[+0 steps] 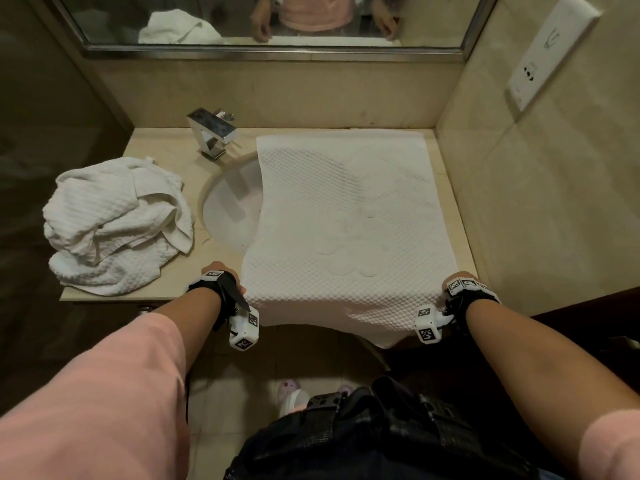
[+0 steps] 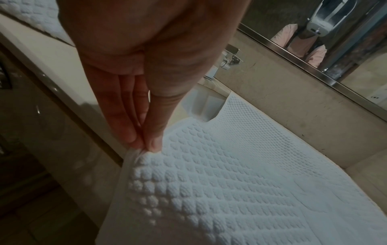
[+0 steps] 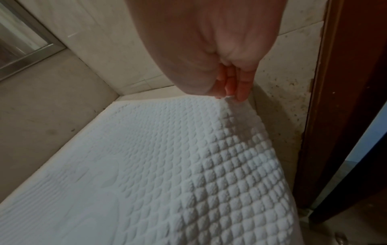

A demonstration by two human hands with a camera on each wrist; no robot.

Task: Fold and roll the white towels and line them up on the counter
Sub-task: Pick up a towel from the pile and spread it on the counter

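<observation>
A white waffle-textured towel lies spread flat over the right part of the counter, its left edge over the sink and its near end hanging off the front edge. My left hand pinches the towel's left edge between thumb and fingers. My right hand pinches the right edge the same way. Several more white towels lie in a crumpled heap at the counter's left end.
A chrome faucet stands behind the round sink, which the towel partly covers. A mirror runs along the back wall. Tiled walls close the back and right sides; a dark wooden door frame stands at right.
</observation>
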